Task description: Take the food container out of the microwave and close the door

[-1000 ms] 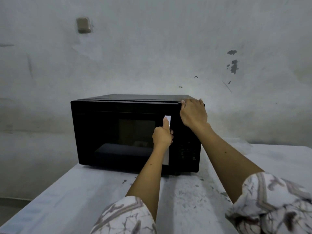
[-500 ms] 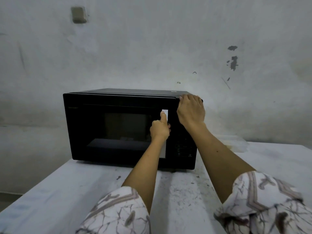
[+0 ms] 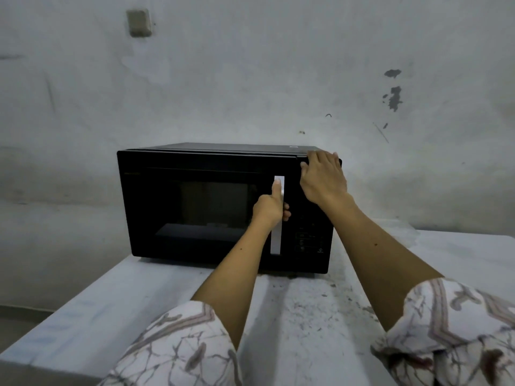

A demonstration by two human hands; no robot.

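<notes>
While the microwave (image 3: 223, 207) sits on the pale table (image 3: 306, 316) with its door shut, the left hand (image 3: 270, 208) grips the white door handle (image 3: 277, 240), fingers curled round it and thumb pointing up. The right hand (image 3: 323, 176) rests flat on the top right corner, fingers spread. Behind the dark window (image 3: 214, 207) a food container cannot be made out.

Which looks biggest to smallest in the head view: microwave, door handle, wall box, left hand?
1. microwave
2. left hand, shut on the handle, and the door handle: similar, handle partly covered, so no ranking
3. wall box, smallest, though it sits farther away
</notes>
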